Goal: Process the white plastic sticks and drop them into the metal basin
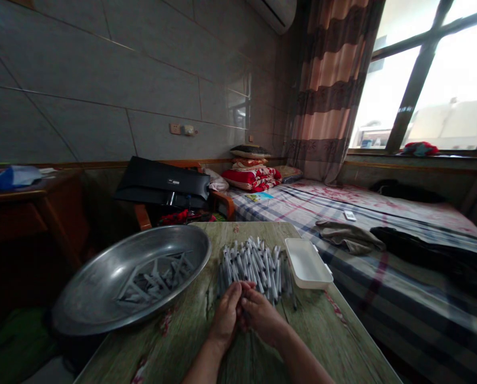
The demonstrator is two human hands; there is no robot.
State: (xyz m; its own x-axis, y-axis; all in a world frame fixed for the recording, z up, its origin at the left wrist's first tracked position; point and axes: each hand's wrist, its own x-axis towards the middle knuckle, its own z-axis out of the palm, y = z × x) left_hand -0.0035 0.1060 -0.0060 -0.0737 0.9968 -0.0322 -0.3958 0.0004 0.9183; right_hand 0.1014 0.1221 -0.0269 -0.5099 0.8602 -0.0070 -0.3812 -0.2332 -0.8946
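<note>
My left hand [225, 314] and my right hand [261, 313] meet above the near edge of a pile of pens, fingers curled in and thumbs close together. Whatever is between them, if anything, is hidden by the fingers. Slim, whitish translucent pens [258, 264] with dark ends lie heaped just beyond, most pointing away from me. Right of the pile stands an open white plastic box [308, 264] with nothing visible inside. To the left, a large oval metal basin [98, 266] holds loose pale, slender plastic pieces [156, 280].
The pens and box rest on a green wood-patterned table [190, 341]; the basin overhangs its left edge. A bed [366, 277] with clothes runs along the right. Behind the table, a black flat panel [162, 184] leans on a wooden chair [222, 205]. A desk [34, 197] stands far left.
</note>
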